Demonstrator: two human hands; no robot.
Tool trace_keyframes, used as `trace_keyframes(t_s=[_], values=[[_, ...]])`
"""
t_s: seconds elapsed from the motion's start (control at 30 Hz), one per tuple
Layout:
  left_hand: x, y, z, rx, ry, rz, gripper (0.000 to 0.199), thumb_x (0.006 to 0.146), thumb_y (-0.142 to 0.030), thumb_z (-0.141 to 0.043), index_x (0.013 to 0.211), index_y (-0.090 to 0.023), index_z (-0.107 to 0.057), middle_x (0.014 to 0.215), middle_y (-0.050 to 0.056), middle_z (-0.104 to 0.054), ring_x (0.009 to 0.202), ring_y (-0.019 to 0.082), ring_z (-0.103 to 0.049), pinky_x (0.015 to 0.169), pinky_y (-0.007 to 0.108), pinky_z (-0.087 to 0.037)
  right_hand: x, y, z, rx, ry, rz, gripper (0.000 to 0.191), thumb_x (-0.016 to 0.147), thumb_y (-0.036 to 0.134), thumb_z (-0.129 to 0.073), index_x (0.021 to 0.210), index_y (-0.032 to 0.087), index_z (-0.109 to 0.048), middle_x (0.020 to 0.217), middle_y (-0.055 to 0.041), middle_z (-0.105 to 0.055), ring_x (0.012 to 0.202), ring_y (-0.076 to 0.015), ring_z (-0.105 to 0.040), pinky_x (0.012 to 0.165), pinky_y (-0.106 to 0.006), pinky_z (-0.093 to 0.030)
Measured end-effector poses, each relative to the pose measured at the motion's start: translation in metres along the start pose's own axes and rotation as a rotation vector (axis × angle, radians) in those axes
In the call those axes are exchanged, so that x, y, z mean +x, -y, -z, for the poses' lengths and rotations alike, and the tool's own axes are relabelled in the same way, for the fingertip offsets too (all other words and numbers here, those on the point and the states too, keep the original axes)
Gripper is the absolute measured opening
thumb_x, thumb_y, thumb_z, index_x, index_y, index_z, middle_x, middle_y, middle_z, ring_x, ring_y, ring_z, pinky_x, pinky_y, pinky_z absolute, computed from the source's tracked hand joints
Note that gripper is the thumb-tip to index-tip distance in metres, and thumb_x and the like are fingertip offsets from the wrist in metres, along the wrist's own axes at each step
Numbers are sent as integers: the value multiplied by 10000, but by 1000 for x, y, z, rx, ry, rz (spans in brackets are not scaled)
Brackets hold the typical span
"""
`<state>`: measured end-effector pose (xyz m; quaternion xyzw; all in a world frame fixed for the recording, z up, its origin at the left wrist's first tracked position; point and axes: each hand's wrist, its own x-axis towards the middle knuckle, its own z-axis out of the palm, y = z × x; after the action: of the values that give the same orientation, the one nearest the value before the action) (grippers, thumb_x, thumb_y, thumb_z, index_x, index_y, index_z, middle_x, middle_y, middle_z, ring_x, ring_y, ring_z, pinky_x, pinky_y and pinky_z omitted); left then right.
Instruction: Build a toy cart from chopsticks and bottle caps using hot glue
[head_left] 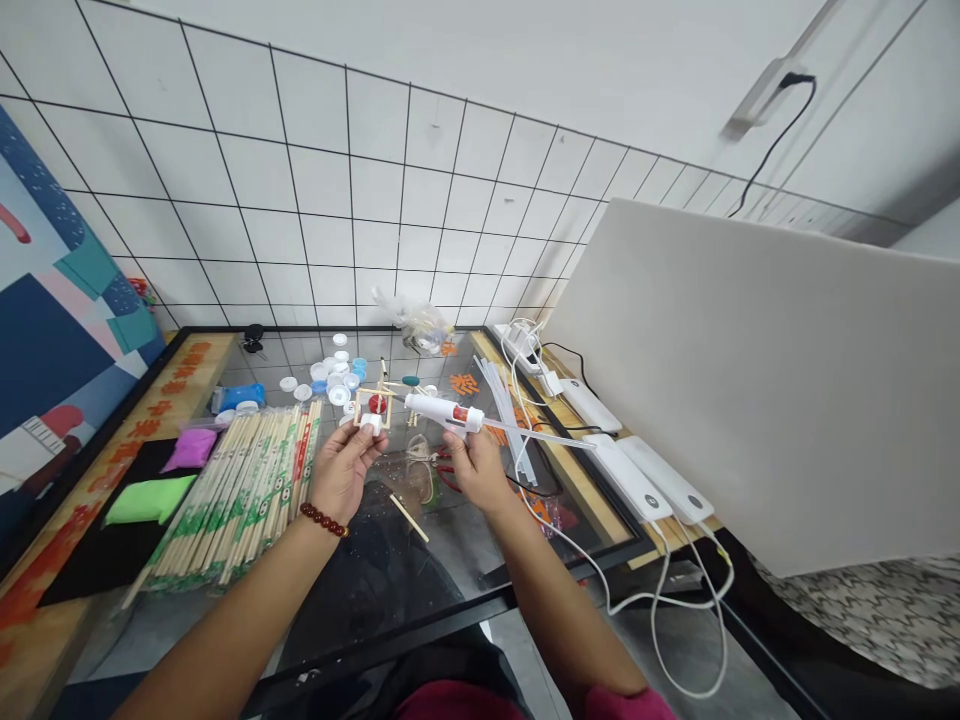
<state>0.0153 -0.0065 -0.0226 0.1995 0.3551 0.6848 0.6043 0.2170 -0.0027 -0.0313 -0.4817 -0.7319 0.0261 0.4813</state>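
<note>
My left hand [347, 465] is closed on a small frame of wooden sticks [358, 408], with a white cap [370, 424] at its lower edge and a red round piece [377, 404] behind. In my right hand [478, 466] is a white hot glue gun [439, 410], gripped by its handle. Its nozzle points left and meets the stick frame, though I cannot tell whether it touches. A long clear glue stick [536, 434] sticks out of the gun's back. Below the hands, a short piece of chopstick [409, 518] lies on the glass tabletop.
Packaged chopsticks [232, 490] lie at left, beside green [150, 500] and purple [190, 449] packs. Several bottle caps [339, 394] are scattered at the back, near a plastic bag [420, 325]. Glue sticks [504, 410], white power banks [630, 475] and cables stand at right.
</note>
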Motion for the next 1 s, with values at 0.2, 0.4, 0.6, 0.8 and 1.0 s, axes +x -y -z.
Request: trace_keyframes(t_s=[0.2,0.4,0.6,0.8,1.0], values=[[1,1,0,-3,3,-5,359,563,-204,-918,850,-132,-715,816,27,-723,721,150,-700,716,299,-597,1,2,2,-54,0,32,359,981,381,-427,1169,161,-639,1017,-141,-728,948,-299,-676,812,-425,-543],[0,1,1,5,13,10,335,579,-214,-911,840,-141,-715,821,29,-724,731,152,-703,716,296,-602,2,2,2,-41,-6,24,356,976,368,-427,1159,150,-642,1013,-152,-726,950,-308,-677,820,-438,-547],[-1,0,-1,7,8,28,351,563,-204,-917,837,-125,-712,817,34,-726,721,155,-706,705,291,-603,2,0,2,-37,1,-8,363,963,374,-436,1166,158,-646,1029,-157,-727,971,-317,-676,842,-457,-548],[-1,1,-1,12,19,34,337,575,-205,-913,831,-130,-709,806,34,-726,708,152,-701,700,291,-601,3,2,2,-29,-2,13,367,968,377,-432,1167,154,-645,1054,-160,-728,994,-319,-676,848,-452,-546],[0,2,0,24,18,36,318,595,-186,-899,835,-135,-696,805,35,-725,710,153,-700,713,302,-598,3,2,3,-26,38,-4,339,962,362,-457,1158,168,-652,1009,-142,-726,955,-312,-674,835,-443,-544]])
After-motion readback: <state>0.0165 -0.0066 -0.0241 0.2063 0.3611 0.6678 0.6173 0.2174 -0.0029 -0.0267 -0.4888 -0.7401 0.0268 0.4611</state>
